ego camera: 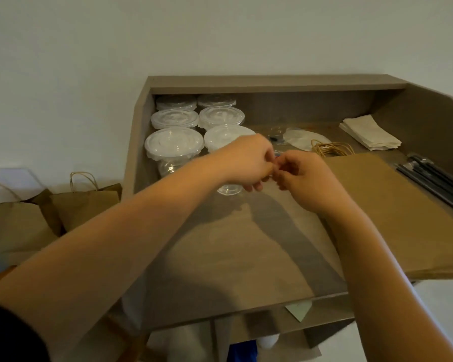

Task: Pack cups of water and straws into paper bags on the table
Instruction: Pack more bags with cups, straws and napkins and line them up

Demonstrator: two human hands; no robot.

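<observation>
My left hand (pixel 246 163) and my right hand (pixel 301 176) meet over the middle of the desk (pixel 233 257), fingers curled. Together they pinch a small item (pixel 277 160) with a hint of red; what it is cannot be told. A clear cup (pixel 229 189) stands just under my left hand, mostly hidden by it. Several lidded clear cups (pixel 174 142) stand in rows at the back left. A stack of flat brown paper bags (pixel 392 210) lies at the right, its twine handles (pixel 331 148) toward the back. Black straws (pixel 439 184) lie along the right edge.
Two upright paper bags (pixel 84 202) (pixel 13 223) stand on a lower surface left of the desk. Folded napkins (pixel 369 135) lie at the back right. A clear roll (pixel 276 137) and a white disc (pixel 302 138) sit behind my hands. Raised walls enclose the desk's back and sides.
</observation>
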